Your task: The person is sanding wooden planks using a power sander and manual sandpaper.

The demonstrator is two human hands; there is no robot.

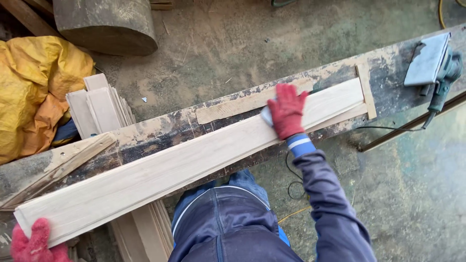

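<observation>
A long pale wooden plank (160, 170) lies along a worn, paint-stained workbench beam (160, 131). My right hand (287, 110), in a red glove, presses a small grey sanding block (266, 116) against the plank's far part. My left hand (33, 241), also red-gloved, rests at the plank's near left end and steadies it there. A thin wooden stop strip (366, 90) sits across the bench at the plank's right end.
A green electric sander (434, 63) lies upside down on the bench at right, its cord trailing to the floor. Stacked planks (99, 104) lean behind the bench by a yellow tarp (34, 87). A large log (107, 24) stands at the back. More boards (145, 233) lie underneath.
</observation>
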